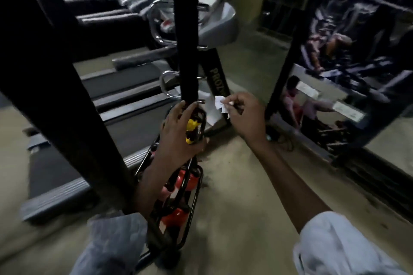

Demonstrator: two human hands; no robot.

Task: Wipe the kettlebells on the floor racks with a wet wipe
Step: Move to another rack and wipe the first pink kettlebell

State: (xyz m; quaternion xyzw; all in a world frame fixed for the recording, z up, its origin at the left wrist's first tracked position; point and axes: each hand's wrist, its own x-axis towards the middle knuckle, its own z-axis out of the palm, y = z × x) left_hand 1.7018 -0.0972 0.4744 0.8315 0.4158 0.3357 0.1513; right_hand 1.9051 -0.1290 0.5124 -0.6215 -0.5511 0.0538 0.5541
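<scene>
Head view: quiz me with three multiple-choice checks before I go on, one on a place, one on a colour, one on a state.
1. Where is the wet wipe?
A. lying on the treadmill
B. pinched in the right hand
C. draped over a red kettlebell

2. What colour is the kettlebell under the left hand?
A. blue
B. red
C. yellow

3. Is the wipe on a kettlebell now?
A. no, it is held clear of them all
B. yes, pressed to the yellow one
C. yes, pressed to a red one

Answers: 1 B, the right hand pinches it. 2 C, yellow shows between the left hand's fingers and thumb. 3 A, it hangs in the air beyond the rack.
</scene>
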